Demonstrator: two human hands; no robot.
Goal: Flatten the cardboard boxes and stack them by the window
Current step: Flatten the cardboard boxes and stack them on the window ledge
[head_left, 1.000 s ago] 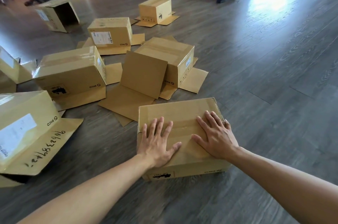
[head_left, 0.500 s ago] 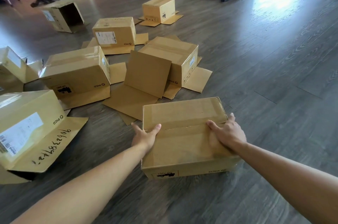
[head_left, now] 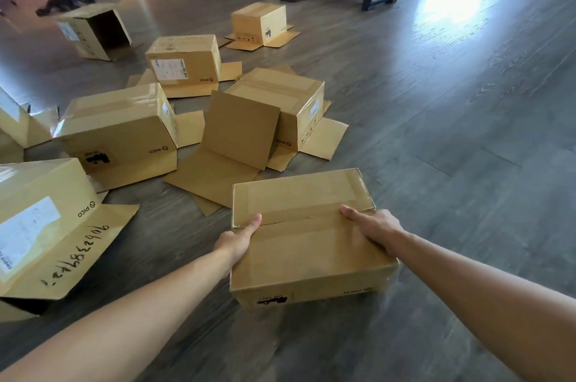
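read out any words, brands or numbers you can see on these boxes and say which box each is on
"PICO", upside down: left box, big middle box, labelled box, leaning-flap box.
Handwritten digits, left box's flap: too unclear to read.
White labels and the held box's print: too small.

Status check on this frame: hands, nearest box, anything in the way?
Left hand and right hand grip opposite sides of nearest box at its taped top seam. Box still unflattened on floor. Flattened cardboard sheet lies just beyond it.

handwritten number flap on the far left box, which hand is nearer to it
Left. The left hand grips the near box on its left edge, toward the flap; the right hand is at the opposite edge.
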